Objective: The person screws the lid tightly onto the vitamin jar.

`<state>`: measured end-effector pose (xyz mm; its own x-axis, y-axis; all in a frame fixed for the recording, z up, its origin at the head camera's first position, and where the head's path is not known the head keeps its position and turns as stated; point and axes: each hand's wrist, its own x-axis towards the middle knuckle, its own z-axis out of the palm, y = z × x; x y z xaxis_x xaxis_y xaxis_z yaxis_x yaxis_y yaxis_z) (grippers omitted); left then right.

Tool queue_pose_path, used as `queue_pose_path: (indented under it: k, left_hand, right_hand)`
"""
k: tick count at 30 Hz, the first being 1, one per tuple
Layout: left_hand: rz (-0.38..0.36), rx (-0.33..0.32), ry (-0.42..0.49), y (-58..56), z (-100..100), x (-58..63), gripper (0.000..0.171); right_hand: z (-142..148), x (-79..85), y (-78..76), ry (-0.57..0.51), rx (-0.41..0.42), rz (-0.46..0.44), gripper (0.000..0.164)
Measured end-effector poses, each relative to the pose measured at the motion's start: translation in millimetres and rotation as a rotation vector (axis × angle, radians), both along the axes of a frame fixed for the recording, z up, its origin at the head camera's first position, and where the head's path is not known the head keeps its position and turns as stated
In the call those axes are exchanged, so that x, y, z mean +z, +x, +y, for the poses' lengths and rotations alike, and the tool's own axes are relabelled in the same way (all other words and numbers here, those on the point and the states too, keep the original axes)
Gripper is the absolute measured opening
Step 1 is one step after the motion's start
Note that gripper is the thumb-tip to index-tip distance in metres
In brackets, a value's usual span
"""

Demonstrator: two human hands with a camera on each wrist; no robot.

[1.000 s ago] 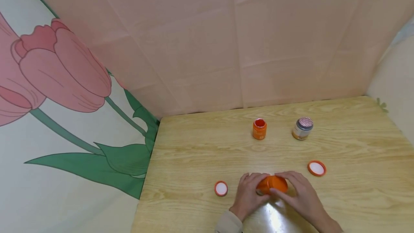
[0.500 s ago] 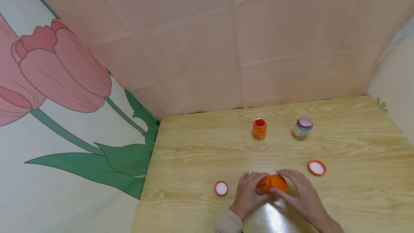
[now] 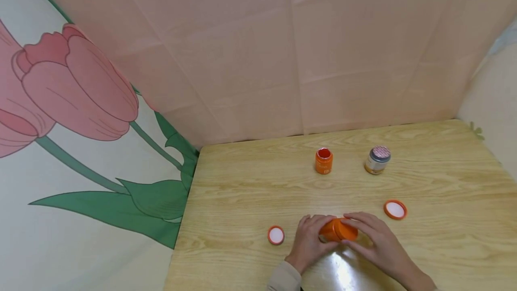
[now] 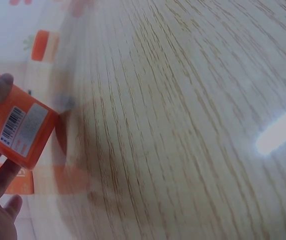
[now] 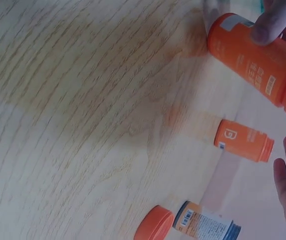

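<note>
An orange bottle [image 3: 331, 232] tilts over a wooden table [image 3: 226, 201], long axis running between two hands: the left hand [image 3: 310, 239] grips its body, the right hand [image 3: 375, 241] pinches the lid [image 3: 349, 232]. The left-wrist view shows a barcode label [image 4: 25, 130] that the head view hides.

Low in the head view, right of centre, we see an orange bottle [image 3: 330, 231] tilted over, its orange lid [image 3: 349, 232] at the right-hand end. In the left wrist view, at left, we make out a barcode on its pale label [image 4: 24, 131].
</note>
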<state>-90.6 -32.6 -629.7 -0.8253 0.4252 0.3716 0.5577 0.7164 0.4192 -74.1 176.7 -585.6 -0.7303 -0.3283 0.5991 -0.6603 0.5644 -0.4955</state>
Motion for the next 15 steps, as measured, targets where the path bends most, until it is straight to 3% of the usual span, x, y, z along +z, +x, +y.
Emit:
queue_pose_path:
  k: [15]
  left_hand:
    - [-0.006,-0.003,0.013,-1.3,0,-1.3,0.061]
  right_hand:
    - [-15,-5.8,4.9,-0.043,-0.276,-0.057,0.055]
